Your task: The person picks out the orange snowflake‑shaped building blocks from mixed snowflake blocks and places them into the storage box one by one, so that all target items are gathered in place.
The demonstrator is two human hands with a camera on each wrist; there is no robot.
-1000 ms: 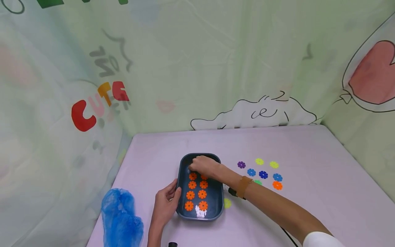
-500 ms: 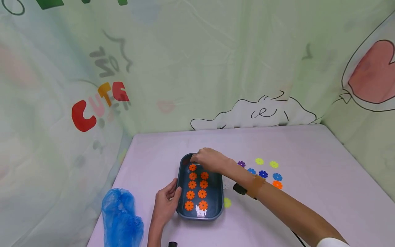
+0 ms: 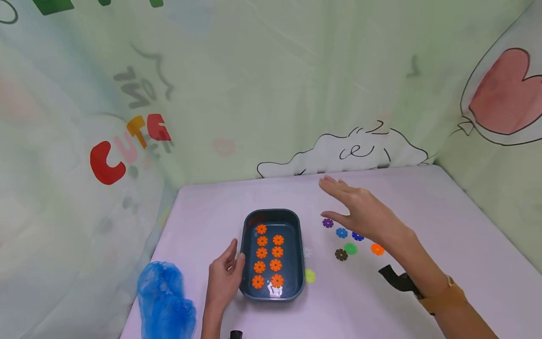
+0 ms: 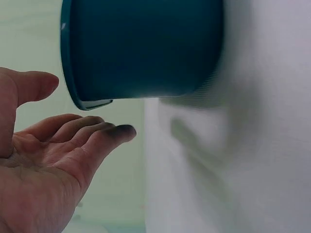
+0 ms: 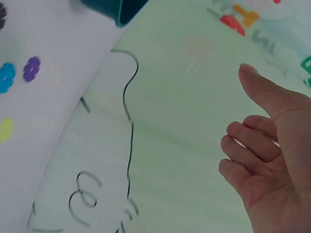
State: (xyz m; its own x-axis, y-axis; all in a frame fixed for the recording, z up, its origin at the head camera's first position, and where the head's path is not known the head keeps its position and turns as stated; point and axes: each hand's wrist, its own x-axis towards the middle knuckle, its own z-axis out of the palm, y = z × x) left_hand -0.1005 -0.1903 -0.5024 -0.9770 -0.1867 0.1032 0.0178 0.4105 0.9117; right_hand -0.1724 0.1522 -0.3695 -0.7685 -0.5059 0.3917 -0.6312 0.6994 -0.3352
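Observation:
A dark blue tray (image 3: 290, 278) stands on the table, with several orange notched discs (image 3: 259, 267) laid in two columns inside it. My left hand (image 3: 224, 278) is at the tray's left side. In the left wrist view its thumb and fingers are spread apart near the tray's rim (image 4: 68, 58); whether they touch it, I cannot tell. Right of the tray my right hand (image 3: 368, 214) hovers over loose coloured discs, thumb and fingers apart, holding nothing. It partly covers these discs. The right wrist view shows its palm (image 5: 277, 189) with nothing in it.
Loose discs lie right of the tray: purple (image 3: 328, 223), light blue (image 3: 341, 233), green (image 3: 350, 248), brown (image 3: 341, 254), orange (image 3: 377, 249). A yellow-green disc (image 3: 310, 276) and a whitish one (image 3: 307, 253) lie beside the tray's right wall. A crumpled blue bag-like thing (image 3: 165, 301) lies at the left edge.
My right hand has left the tray's far end and moved right and up, its fingers opening out. The brown disc shows now. My left hand stays beside the tray; the head view has shifted slightly.

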